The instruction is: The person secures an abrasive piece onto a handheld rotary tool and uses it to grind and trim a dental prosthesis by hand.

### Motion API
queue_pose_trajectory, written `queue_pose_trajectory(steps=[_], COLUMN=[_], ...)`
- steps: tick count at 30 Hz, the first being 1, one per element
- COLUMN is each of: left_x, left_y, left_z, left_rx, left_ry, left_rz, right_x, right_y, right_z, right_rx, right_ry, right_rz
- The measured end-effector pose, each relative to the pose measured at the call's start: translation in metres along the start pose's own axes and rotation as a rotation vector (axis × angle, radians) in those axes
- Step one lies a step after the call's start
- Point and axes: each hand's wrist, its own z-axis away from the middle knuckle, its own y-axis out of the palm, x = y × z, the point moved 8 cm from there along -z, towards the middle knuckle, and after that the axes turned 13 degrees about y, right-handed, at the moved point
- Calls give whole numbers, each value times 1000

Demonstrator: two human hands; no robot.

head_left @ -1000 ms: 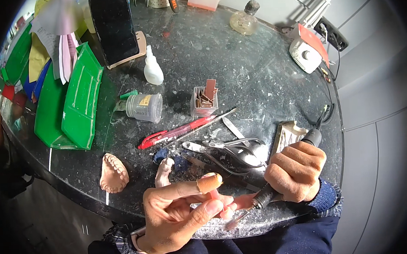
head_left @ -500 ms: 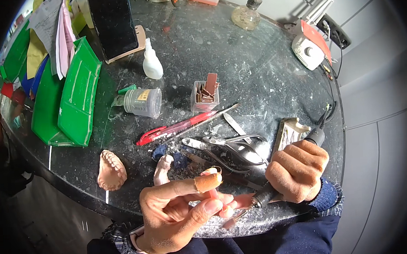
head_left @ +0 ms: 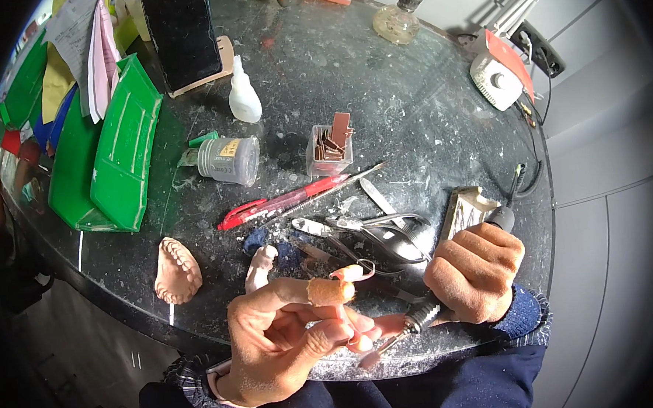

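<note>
My left hand (head_left: 275,343), with tan tape (head_left: 330,292) round its index finger, is closed on a small pink denture piece (head_left: 354,273). Part of that piece curves out above the taped fingertip, and the rest is largely hidden by the fingers. My right hand (head_left: 478,270) wraps in a fist round a dark rotary handpiece (head_left: 423,315). Its brownish sanding tip (head_left: 369,360) points down and left, just below my left fingertips and apart from the piece. Outstretched fingers of my right hand lie close to the left fingertips, by the handpiece's nose.
Behind my hands lie pliers (head_left: 387,238), a red pen (head_left: 282,202) and a box of sanding strips (head_left: 330,150). A plaster dental model (head_left: 177,272) sits at left, near green bins (head_left: 128,151). A white dropper bottle (head_left: 244,97) and a clear jar (head_left: 232,162) stand farther back.
The pink piece has turned in my left fingers and sticks out farther above the taped fingertip. Both hands keep nearly the same place, and the right still grips the handpiece.
</note>
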Motion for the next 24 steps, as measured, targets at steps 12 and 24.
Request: queue_pose_trajectory(steps=[12,24], left_x=[1,-14], left_y=[-2,2], left_z=[-2,-3], left_rx=[-18,-47], left_ry=[-67,32], left_rz=[-58,-341], right_x=[2,2], right_y=[-4,-7], right_z=[-4,-1], right_rx=[-17,-26], right_ry=[13,13], right_rz=[-2,96])
